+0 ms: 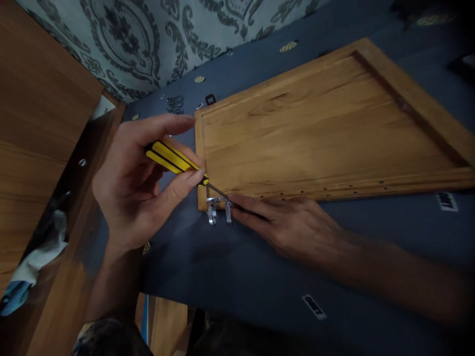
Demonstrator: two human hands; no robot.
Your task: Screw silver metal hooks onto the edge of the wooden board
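My left hand (141, 183) is closed around the yellow-and-black handle of a screwdriver (174, 157), index finger reaching past it. The screwdriver's shaft slants down to the right, its tip at a small shiny metal hinge (218, 205) on the near left corner of a framed wooden panel (289, 128). Two curved metal arms of the hinge stick out over the panel's near edge. From the right, my right hand (293, 222) pinches at the hinge's right end, close to the screwdriver tip. Any screw under the tip is too small to make out.
The panel lies on a dark blue patterned cloth (260, 277). Beyond its left end are a small black fitting (210, 99) and a pile of metal pieces (175, 104). Wooden furniture (40, 123) stands at left, with a white-and-blue bag (40, 259); patterned fabric (178, 34) rises behind.
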